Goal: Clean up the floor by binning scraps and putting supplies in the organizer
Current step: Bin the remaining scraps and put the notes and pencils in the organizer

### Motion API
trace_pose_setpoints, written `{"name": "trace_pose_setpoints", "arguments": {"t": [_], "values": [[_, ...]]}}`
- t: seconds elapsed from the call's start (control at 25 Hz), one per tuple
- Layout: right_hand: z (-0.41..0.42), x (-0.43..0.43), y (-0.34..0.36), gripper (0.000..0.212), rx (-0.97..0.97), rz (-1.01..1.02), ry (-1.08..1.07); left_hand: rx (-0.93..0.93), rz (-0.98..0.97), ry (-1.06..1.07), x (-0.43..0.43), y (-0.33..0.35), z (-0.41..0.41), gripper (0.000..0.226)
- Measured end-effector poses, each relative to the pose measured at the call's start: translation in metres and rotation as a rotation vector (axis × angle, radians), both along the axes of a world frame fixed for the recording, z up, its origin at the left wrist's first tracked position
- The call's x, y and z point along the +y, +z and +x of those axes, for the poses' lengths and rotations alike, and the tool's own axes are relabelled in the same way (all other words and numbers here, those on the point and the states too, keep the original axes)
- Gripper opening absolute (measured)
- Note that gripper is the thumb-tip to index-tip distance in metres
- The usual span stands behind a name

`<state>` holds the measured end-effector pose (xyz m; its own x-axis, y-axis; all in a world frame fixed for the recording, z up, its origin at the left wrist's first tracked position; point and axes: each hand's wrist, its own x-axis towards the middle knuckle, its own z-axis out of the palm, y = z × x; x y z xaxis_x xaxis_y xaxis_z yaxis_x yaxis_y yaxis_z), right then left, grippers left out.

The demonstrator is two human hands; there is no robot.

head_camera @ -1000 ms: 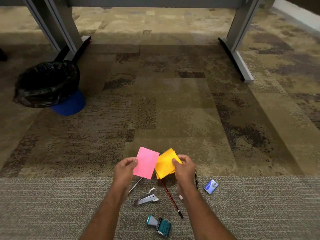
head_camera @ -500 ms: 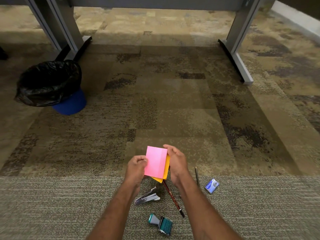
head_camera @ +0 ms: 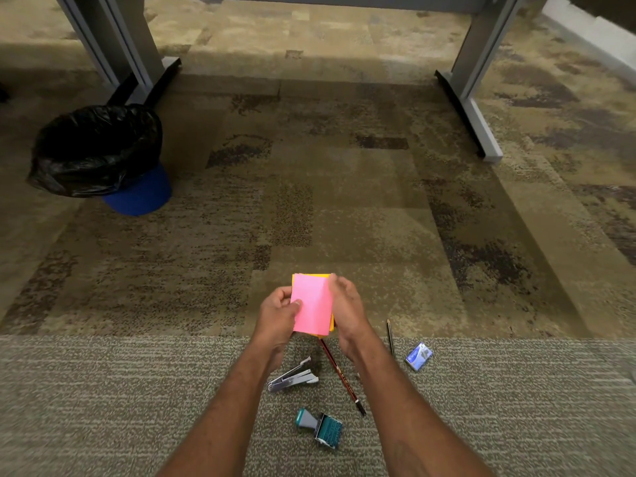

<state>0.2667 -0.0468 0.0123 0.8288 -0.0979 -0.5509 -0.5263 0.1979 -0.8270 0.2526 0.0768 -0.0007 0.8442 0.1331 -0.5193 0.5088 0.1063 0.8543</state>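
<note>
Both hands are raised together over the carpet floor (head_camera: 344, 201). The left hand (head_camera: 278, 311) pinches a pink rectangular paper sheet (head_camera: 311, 304) by its left edge, with the thumb on the face and the fingers curled behind. The right hand (head_camera: 347, 311) is curled round the right edge, its fingertips blurred at the top corner. An orange paper sheet (head_camera: 311, 276) sits flush behind the pink one, showing only as a thin rim along the top and lower right, so the two are held as one stack between the hands.

I judge the step to be gathering the loose sheets before they go anywhere. A blue bin with a black plastic liner (head_camera: 99, 149) stands well off to the left of and beyond the left hand, beside a grey metal bench leg (head_camera: 137, 46). No organizer is in sight.

On the floor just beneath the hands lie a silver stapler (head_camera: 292, 376) and a red-and-black pencil (head_camera: 340, 373). A teal date stamp (head_camera: 320, 426) lies nearer the person, and a thin dark pen (head_camera: 390, 335) and a small blue staple box (head_camera: 419, 356) lie to the right of the right hand.

The next move calls for one hand to take the whole stack, leaving the other free. The sheets then go either far left to the bin or to the organizer, wherever that stands
</note>
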Motion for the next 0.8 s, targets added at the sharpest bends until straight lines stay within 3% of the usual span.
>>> {"name": "trace_pose_setpoints", "arguments": {"t": [0.24, 0.36, 0.44, 0.52, 0.64, 0.8], "values": [[-0.003, 0.003, -0.010, 0.028, 0.007, -0.035, 0.197, -0.019, -0.015, -0.026, -0.003, -0.004, 0.000, 0.029], [-0.003, -0.011, -0.015, 0.021, 0.019, -0.087, 0.177, -0.025, -0.006, 0.021, -0.004, -0.004, 0.002, 0.030], [-0.007, -0.031, -0.023, 0.011, 0.044, -0.244, 0.008, -0.012, 0.074, 0.114, 0.001, -0.005, 0.003, 0.029], [-0.019, -0.051, -0.034, 0.020, 0.070, -0.559, -0.062, -0.004, 0.172, 0.203, 0.010, -0.008, 0.001, 0.029], [-0.043, -0.052, -0.048, 0.019, 0.073, -0.918, 0.178, 0.004, 0.245, 0.293, 0.027, -0.015, -0.007, 0.027], [-0.064, -0.021, -0.057, 0.011, 0.050, -1.086, 0.507, 0.055, 0.287, 0.335, 0.040, -0.021, -0.012, 0.028]]}}
